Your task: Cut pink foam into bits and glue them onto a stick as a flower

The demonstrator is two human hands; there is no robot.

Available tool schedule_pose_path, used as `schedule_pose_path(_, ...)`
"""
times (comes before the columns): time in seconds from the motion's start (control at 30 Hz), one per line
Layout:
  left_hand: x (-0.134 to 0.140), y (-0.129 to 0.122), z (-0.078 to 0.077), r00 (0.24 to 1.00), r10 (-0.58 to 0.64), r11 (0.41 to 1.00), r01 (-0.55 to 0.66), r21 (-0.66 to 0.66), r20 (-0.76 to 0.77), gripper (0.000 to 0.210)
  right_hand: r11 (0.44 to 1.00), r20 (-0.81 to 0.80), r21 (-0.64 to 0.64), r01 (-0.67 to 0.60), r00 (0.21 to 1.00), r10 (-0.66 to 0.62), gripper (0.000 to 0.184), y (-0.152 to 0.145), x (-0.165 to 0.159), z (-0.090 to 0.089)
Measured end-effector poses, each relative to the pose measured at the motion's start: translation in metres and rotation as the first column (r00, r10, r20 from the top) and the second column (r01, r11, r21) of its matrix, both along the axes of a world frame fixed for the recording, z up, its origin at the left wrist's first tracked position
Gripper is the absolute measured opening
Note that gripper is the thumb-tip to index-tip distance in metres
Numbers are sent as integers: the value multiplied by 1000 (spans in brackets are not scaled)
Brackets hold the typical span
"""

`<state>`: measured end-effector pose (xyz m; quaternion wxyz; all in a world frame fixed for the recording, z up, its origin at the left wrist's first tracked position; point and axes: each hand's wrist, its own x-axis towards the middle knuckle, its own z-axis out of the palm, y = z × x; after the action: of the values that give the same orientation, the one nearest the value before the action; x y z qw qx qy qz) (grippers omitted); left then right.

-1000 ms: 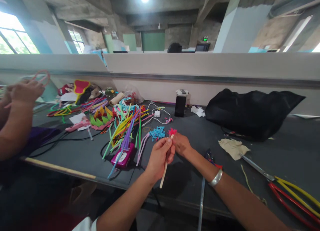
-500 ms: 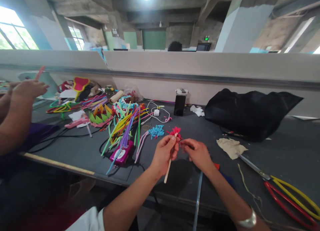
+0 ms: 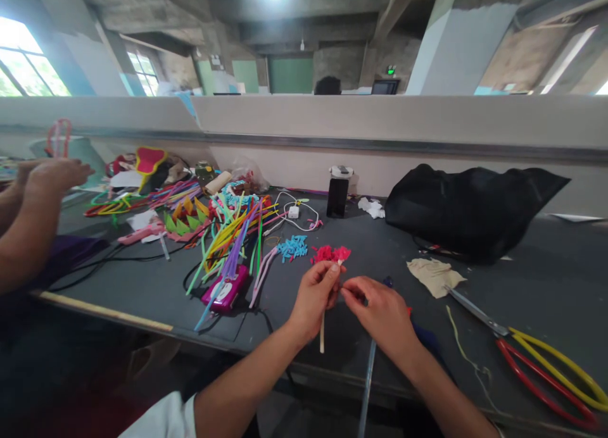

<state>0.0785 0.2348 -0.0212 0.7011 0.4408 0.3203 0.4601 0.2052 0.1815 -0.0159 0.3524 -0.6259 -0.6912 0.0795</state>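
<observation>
My left hand is closed around a thin wooden stick that points down toward the table edge. Just past the thumb, at the stick's upper end, is a red fluffy piece; whether it is fixed to the stick I cannot tell. My right hand is pinched close to the left fingertips, and what it grips, if anything, is too small to make out. Red bits lie on the table behind the hands, beside a pile of short blue pieces. A long clear strip runs beneath my right wrist.
Pipe cleaners spread over a purple box at left. Large scissors touch a beige cloth at right. A black bag and a phone stand behind. Another person's hands work at far left.
My right hand has moved in to the left fingertips. The stick has swung more upright in my left hand. The other person's orange strip now appears as a loop.
</observation>
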Motion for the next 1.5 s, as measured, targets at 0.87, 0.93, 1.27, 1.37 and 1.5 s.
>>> schedule_pose_path(0.87,-4,-11,12,981,-166,973,180,-142,100,26,980,-436,98,171,893,-113,21,-12,22,24)
schedule_pose_path(0.93,-4,-12,13,984,-161,975,171,-139,80,25,965,-361,201,170,928,-88,17,-12,21,25)
schedule_pose_path(1.27,-2,-15,14,990,-137,986,138,-92,11,22,888,-101,453,85,994,-44,5,-9,20,21)
schedule_pose_path(1.37,-2,-15,14,991,-135,987,134,-86,-1,23,888,-71,456,64,997,-35,4,-8,20,19)
schedule_pose_path(1.5,-2,-17,17,992,-121,990,120,-80,-19,24,883,-33,466,59,998,-49,4,-7,19,18)
